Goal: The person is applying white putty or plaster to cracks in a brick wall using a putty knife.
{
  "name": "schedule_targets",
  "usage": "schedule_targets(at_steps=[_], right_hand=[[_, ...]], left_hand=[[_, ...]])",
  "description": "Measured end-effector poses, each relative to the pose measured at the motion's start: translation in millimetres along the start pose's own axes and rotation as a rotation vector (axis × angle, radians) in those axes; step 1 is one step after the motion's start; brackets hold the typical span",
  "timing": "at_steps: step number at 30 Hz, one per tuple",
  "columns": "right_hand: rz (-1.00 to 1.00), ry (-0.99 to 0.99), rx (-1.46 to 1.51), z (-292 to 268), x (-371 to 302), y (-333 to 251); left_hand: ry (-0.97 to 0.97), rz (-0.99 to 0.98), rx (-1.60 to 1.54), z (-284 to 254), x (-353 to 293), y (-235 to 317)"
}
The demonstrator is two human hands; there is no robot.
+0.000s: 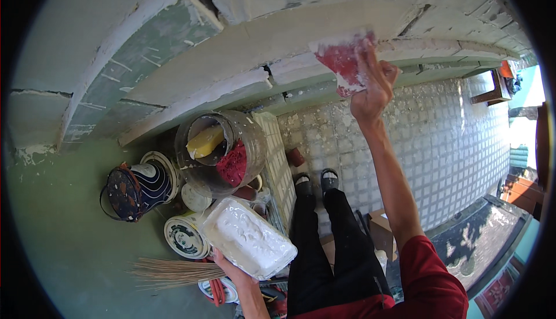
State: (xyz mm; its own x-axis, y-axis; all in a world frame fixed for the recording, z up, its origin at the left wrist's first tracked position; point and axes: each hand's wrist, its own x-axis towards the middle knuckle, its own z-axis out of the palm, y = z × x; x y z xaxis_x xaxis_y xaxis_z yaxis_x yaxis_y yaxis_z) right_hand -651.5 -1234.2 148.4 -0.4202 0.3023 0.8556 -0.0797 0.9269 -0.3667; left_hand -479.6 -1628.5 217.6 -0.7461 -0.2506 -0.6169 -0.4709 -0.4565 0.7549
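The right hand (373, 84) grips a red scraper (343, 61) smeared with white putty and presses its blade flat on the wall (289, 35), at the far side. The left hand (229, 267) closes under a tray (249, 238) full of white putty, held near the body on the left. The tray looks tilted, so I think the heavy putty can slide off its edge and fall on the paint cans (185, 235) or the large bucket (223, 151) below. If the scraper is pushed unevenly, putty may drop on the tiled floor (452, 145) near the shoes (315, 181).
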Motion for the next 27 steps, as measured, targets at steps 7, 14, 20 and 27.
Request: schedule_targets(at_steps=[7, 14, 20, 27], right_hand=[[-0.108, 0.239, -0.009, 24, 42, 27], [0.191, -0.195, -0.027, -7, -15, 6], [0.682, 0.075, 0.314, -27, 10, -13], [0.526, 0.115, -0.009, 2, 46, -38]], left_hand=[[-0.061, 0.011, -0.016, 28, -9, -1], [-0.036, -0.013, -0.009, 15, 0, -5], [0.012, -0.010, -0.023, 26, -5, 5], [0.067, -0.003, -0.030, 12, 4, 19]])
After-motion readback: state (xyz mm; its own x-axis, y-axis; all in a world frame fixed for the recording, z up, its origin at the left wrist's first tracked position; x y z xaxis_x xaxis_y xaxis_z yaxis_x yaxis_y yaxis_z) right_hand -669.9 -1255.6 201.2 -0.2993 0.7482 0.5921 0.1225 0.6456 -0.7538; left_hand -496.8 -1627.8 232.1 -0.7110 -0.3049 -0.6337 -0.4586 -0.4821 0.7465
